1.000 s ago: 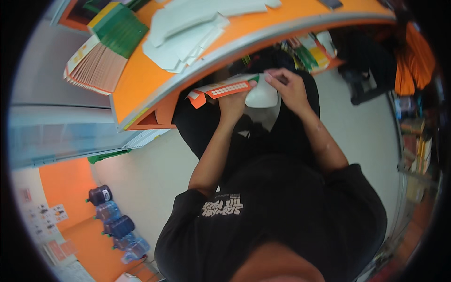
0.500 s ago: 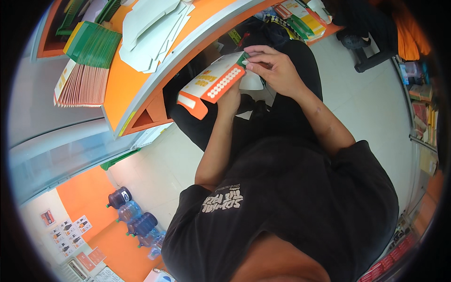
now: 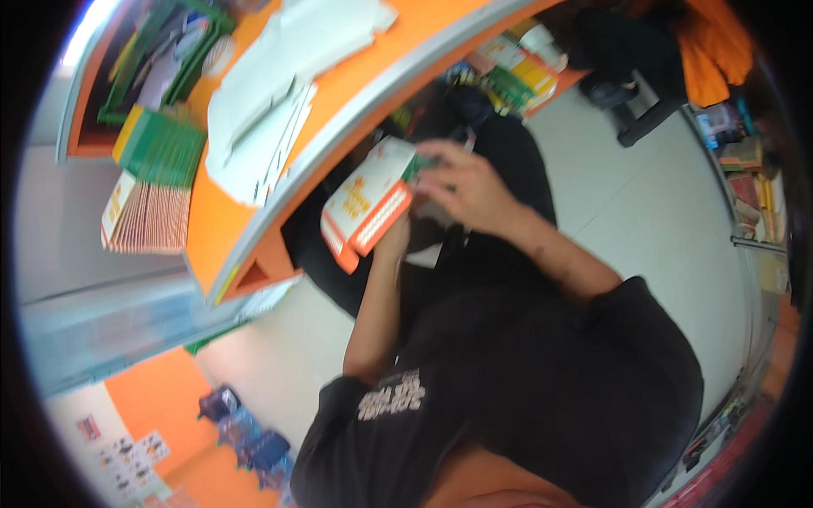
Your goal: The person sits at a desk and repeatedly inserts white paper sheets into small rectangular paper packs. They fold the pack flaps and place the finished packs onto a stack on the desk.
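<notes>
A white carton [image 3: 366, 193] with yellow print, an orange side and a green end is held tilted above my lap. My left hand [image 3: 392, 243] supports it from beneath; the carton hides most of its fingers. At the green end, my right hand [image 3: 476, 188] has bent fingers and thumb closed on the edge, slightly smeared by motion. At the other end, an orange flap [image 3: 344, 256] hangs outward.
An orange desk [image 3: 224, 245] with a grey edge curves close by on the left. It bears white paper sheets [image 3: 292, 76], a row of green-and-white folded cartons [image 3: 152, 207] and a green rack [image 3: 127, 93]. Water bottles [image 3: 246, 436] stand lower left. A dark chair [image 3: 631, 76] is at upper right.
The whole view has shifted, so the desk sits lower in the picture. The carton has tilted more steeply, and its orange end flap now lies nearer the body. Both hands remain on it.
</notes>
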A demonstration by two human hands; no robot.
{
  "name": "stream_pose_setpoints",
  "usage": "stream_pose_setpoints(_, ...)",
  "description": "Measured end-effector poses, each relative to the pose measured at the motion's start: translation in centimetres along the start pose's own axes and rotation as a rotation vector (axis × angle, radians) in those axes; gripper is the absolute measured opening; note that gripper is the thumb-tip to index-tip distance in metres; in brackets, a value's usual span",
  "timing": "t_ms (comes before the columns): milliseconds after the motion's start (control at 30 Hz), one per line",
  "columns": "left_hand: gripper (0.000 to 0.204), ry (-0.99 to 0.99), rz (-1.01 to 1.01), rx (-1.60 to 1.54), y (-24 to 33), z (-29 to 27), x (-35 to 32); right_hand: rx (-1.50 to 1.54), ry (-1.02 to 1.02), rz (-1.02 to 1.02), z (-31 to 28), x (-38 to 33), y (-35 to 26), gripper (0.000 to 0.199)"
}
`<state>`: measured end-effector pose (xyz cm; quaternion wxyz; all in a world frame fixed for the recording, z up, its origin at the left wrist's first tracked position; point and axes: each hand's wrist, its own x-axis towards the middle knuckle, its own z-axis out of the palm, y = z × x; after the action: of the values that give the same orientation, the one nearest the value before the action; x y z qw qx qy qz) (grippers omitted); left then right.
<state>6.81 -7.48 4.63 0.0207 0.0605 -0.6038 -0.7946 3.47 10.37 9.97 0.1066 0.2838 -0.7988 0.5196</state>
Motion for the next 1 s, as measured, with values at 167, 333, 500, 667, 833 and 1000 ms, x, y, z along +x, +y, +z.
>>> stream_pose_setpoints(167,0.06,-0.07,-0.035,-0.042,-1.4,-2.1,0.5,0.105,-0.054,0.031,-0.4,-0.2,0.7,0.018)
stream_pose_setpoints(333,0.054,-0.064,-0.027,-0.217,-1.4,0.3,0.9,-0.01,-0.01,0.032,-0.8,-0.3,0.4,0.019)
stream_pose_setpoints(500,0.044,-0.005,-0.098,-0.185,-3.2,0.4,1.5,0.098,0.077,0.099,-1.3,0.1,0.6,0.022)
stream_pose_setpoints(667,0.049,0.041,-0.152,0.09,-1.8,0.5,1.5,0.241,0.033,0.354,-2.1,0.9,-1.0,0.019)
stream_pose_setpoints(833,0.046,0.02,-0.162,0.107,-1.9,-0.7,1.6,0.127,0.072,0.135,-0.5,0.7,-0.6,0.018)
stream_pose_setpoints(1000,0.043,0.019,-0.126,0.122,-1.5,-2.0,1.7,0.226,0.017,0.147,2.0,1.4,-0.6,0.017)
